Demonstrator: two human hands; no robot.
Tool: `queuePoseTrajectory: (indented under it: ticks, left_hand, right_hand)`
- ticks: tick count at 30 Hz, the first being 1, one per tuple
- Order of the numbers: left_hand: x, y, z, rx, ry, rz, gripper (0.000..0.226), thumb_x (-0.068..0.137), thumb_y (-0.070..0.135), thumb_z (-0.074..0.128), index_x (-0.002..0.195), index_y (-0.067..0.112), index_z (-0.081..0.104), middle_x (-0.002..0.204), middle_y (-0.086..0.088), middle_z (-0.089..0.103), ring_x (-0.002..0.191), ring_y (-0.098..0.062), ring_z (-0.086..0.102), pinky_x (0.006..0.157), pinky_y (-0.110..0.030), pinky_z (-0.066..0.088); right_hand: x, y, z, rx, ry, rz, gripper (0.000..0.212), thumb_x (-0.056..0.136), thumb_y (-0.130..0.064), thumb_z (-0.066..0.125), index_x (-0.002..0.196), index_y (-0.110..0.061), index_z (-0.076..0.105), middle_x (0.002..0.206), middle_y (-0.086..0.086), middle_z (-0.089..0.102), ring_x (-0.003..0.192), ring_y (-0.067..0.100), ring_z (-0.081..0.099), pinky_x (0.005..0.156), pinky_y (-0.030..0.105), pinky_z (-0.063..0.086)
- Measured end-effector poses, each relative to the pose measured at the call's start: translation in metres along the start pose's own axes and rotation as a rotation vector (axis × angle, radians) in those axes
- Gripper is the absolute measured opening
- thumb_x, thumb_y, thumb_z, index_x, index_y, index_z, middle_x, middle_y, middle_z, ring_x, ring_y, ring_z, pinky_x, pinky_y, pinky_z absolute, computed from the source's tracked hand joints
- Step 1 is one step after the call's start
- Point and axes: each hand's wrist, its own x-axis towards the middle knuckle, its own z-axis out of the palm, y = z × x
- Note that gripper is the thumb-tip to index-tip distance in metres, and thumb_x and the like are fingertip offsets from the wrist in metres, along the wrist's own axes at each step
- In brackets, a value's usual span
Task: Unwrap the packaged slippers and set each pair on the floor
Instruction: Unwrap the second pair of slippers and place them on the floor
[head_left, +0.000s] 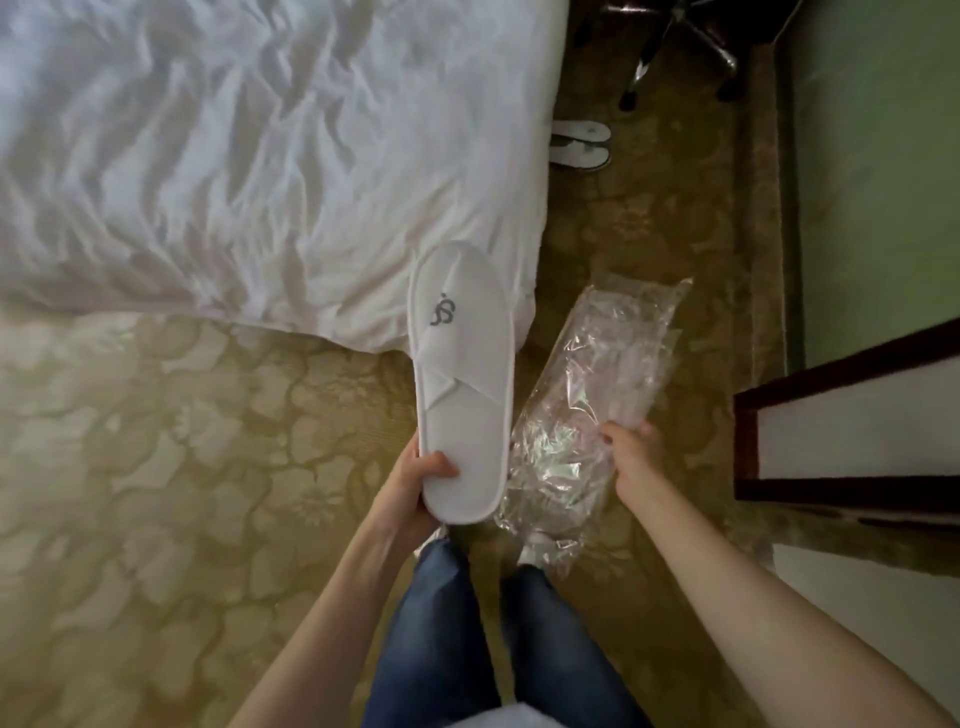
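My left hand grips the heel end of white slippers with a grey logo on the toe, held out in front of me with the toe pointing away. They look like a flat stacked pair, though I cannot tell for certain. To the right, my right hand holds a crumpled clear plastic wrapper, which hangs empty beside the slippers. Another white pair lies on the carpet far ahead, beside the bed's edge.
A bed with a rumpled white duvet fills the upper left. Patterned gold carpet covers the floor. An office chair base stands at the top. Dark wooden furniture juts in at the right. My jeans-clad legs are below.
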Motion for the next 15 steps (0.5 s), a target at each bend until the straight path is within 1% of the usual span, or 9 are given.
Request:
queuePoseTrajectory:
  ticks: [2,4,6,8,10,12,13,15]
  left_hand:
    - [-0.021,0.009,-0.027,-0.027,0.047,0.041,0.081,0.052,0.004,0.066,0.131,0.008,0.049,0.106,-0.017,0.067,0.092,-0.033,0.067,0.068,-0.043,0.057]
    - [-0.04,0.019,-0.055,-0.034,0.115,0.088,0.085,0.051,0.005,0.066,0.134,0.006,0.045,0.104,-0.016,0.066,0.09,-0.03,0.067,0.065,-0.041,0.056]
    - [-0.058,0.031,-0.088,-0.059,0.155,0.128,0.082,0.054,0.001,0.062,0.134,0.007,0.044,0.102,-0.014,0.067,0.088,-0.028,0.068,0.063,-0.039,0.056]
    - [-0.079,0.046,-0.123,-0.078,0.195,0.145,0.079,0.058,-0.003,0.058,0.135,0.009,0.044,0.102,-0.013,0.068,0.088,-0.028,0.068,0.063,-0.038,0.056]
    - [-0.102,0.062,-0.159,-0.089,0.227,0.169,0.079,0.054,0.001,0.063,0.131,0.009,0.047,0.104,-0.013,0.067,0.089,-0.028,0.068,0.064,-0.038,0.057]
    - [-0.125,0.077,-0.189,-0.109,0.267,0.191,0.079,0.051,0.007,0.068,0.128,0.009,0.049,0.106,-0.015,0.066,0.092,-0.029,0.067,0.067,-0.04,0.058]
    - [-0.136,0.084,-0.203,-0.116,0.291,0.204,0.078,0.051,0.008,0.07,0.127,0.009,0.051,0.107,-0.016,0.065,0.093,-0.03,0.066,0.069,-0.04,0.058]
    - [-0.156,0.097,-0.227,-0.134,0.343,0.238,0.076,0.052,0.01,0.072,0.126,0.008,0.052,0.107,-0.016,0.066,0.093,-0.03,0.066,0.068,-0.039,0.058]
  right_hand:
    - [-0.016,0.01,0.029,-0.055,-0.043,-0.022,0.023,0.088,-0.004,0.061,0.109,-0.012,0.057,0.09,0.0,0.061,0.063,0.009,0.055,0.038,0.016,0.042]
    - [-0.033,0.021,0.062,-0.147,-0.096,-0.061,0.018,0.09,-0.004,0.059,0.104,-0.015,0.057,0.09,-0.001,0.062,0.059,0.008,0.055,0.035,0.013,0.039]
    - [-0.049,0.033,0.097,-0.262,-0.155,-0.126,0.016,0.091,-0.006,0.058,0.104,-0.016,0.058,0.09,-0.001,0.064,0.057,0.008,0.056,0.035,0.015,0.041]
    - [-0.067,0.044,0.134,-0.387,-0.22,-0.206,0.016,0.091,-0.006,0.058,0.104,-0.015,0.057,0.087,-0.003,0.062,0.063,0.009,0.057,0.043,0.02,0.043]
    - [-0.085,0.054,0.171,-0.531,-0.305,-0.305,0.017,0.09,-0.005,0.06,0.105,-0.015,0.059,0.085,-0.006,0.062,0.068,0.007,0.058,0.05,0.022,0.042]
    - [-0.098,0.063,0.204,-0.697,-0.391,-0.378,0.02,0.09,-0.005,0.06,0.109,-0.012,0.062,0.085,-0.006,0.062,0.073,0.008,0.06,0.054,0.02,0.041]
    - [-0.104,0.066,0.22,-0.782,-0.418,-0.412,0.02,0.09,-0.004,0.06,0.11,-0.009,0.062,0.088,-0.002,0.064,0.077,0.013,0.062,0.056,0.021,0.042]
    - [-0.113,0.071,0.249,-0.958,-0.424,-0.502,0.021,0.088,0.0,0.06,0.109,-0.005,0.063,0.099,0.009,0.066,0.086,0.022,0.061,0.065,0.026,0.044]
